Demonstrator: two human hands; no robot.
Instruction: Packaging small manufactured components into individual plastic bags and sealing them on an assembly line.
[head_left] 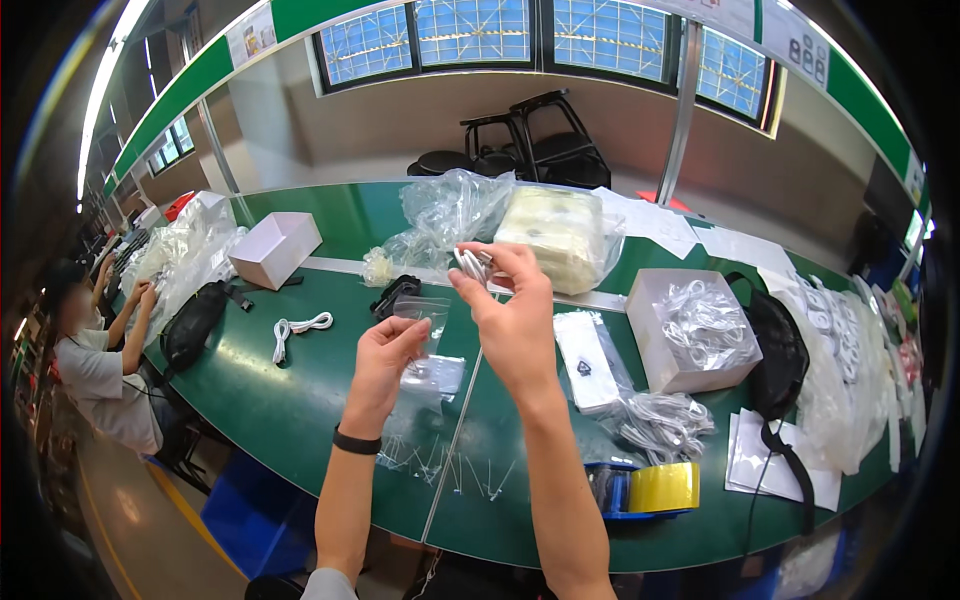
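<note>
Two hands raised over green table [300, 400]. Left hand [385, 350] pinched on one small clear bag [422, 312], held upright above the tabletop. Right hand [510, 300] closed around one coiled white cable [470, 265], lifted just above and right of the bag. One loose white cable [297, 328] lying to the left. Two white boxes: one open box [275, 248] far left, one box of cables [700, 330] to the right. One yellow tape roll [664, 487] near the front edge. Two black stools [520, 140] stacked behind. One seated person [95, 360] at left. Windowed workshop, green beams overhead.
</note>
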